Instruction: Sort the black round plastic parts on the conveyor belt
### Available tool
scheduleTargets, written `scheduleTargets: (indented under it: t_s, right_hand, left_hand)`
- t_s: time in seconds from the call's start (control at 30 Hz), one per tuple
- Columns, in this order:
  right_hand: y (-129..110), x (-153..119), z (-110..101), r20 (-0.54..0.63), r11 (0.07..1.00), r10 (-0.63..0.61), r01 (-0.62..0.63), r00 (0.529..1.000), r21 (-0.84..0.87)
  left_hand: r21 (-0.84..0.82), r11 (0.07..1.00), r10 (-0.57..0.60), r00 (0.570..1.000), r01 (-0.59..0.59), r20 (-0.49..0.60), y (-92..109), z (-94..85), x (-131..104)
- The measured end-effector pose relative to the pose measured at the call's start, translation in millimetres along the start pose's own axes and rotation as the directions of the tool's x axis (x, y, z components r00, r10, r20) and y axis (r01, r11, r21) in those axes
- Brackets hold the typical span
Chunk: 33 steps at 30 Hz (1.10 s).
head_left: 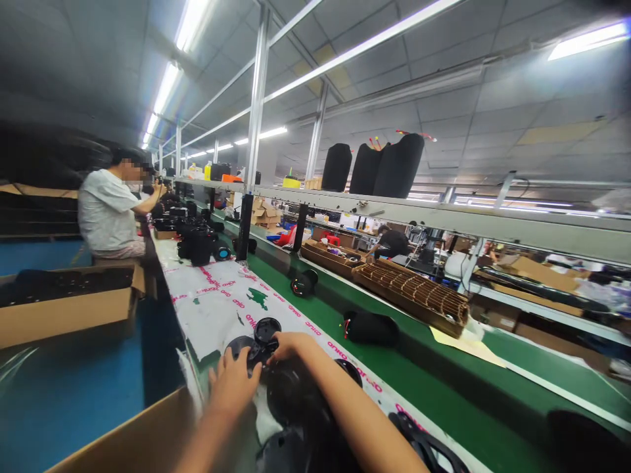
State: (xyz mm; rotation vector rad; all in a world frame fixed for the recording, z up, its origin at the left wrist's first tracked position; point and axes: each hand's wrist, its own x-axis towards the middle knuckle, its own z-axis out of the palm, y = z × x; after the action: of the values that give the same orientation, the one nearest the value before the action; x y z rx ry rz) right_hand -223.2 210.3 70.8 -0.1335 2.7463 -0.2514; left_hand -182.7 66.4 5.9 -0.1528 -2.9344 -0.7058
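My left hand (235,384) and my right hand (290,343) both rest on a black round plastic part (256,351) lying on the white printed sheet (217,302) of the workbench. Fingers of each hand curl over the part's edges. A small black cap-like ring (267,326) sits just beyond the fingertips. Larger black round housings (296,394) lie below my forearms, partly hidden by them.
A green conveyor belt (394,368) runs to the right with black cylindrical speakers (369,327) on it. Cardboard boxes (64,309) stand at left. A seated person in a white shirt (106,210) works further along. Trays (414,289) and an overhead shelf (444,217) lie beyond the belt.
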Motion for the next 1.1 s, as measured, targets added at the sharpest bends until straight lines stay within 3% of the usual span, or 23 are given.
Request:
scheduleTargets:
  t_s: [0.17,0.33,0.43,0.67,0.87,0.97,1.1]
  right_hand:
    - [-2,4,-4,0.043,0.998,0.054,-0.053,0.998,-0.014]
    - [17,-7,-12,0.105,0.996,0.068,-0.074,0.992,0.057]
    - [28,-13,-9,0.084,0.992,0.051,-0.060,0.995,0.109]
    - [47,-26,-4,-0.099,0.983,-0.024,0.042,0.995,0.180]
    - [61,-48,-4,-0.361,0.971,-0.080,0.155,0.929,0.184]
    - [67,-57,-3,-0.477,0.964,-0.058,0.174,0.877,0.203]
    - [82,-72,-10,-0.585,0.948,-0.020,0.200,0.811,0.246]
  left_hand:
    - [-0.020,0.999,0.027,0.999,-0.028,-0.022,13,-0.4,-2]
    - [-0.150,0.988,-0.024,0.999,0.019,-0.031,21,-0.6,-2]
    - [-0.241,0.969,-0.063,0.997,0.053,-0.034,24,3.1,-4]
    - [-0.323,0.942,-0.098,0.995,0.089,-0.012,33,10.5,-5]
    - [-0.195,0.974,-0.096,0.989,0.116,0.109,47,1.9,7]
    - [-0.137,0.990,-0.014,0.989,0.034,0.144,50,-2.8,12]
    - [-0.076,0.985,0.166,0.975,-0.156,0.148,39,-3.1,16]
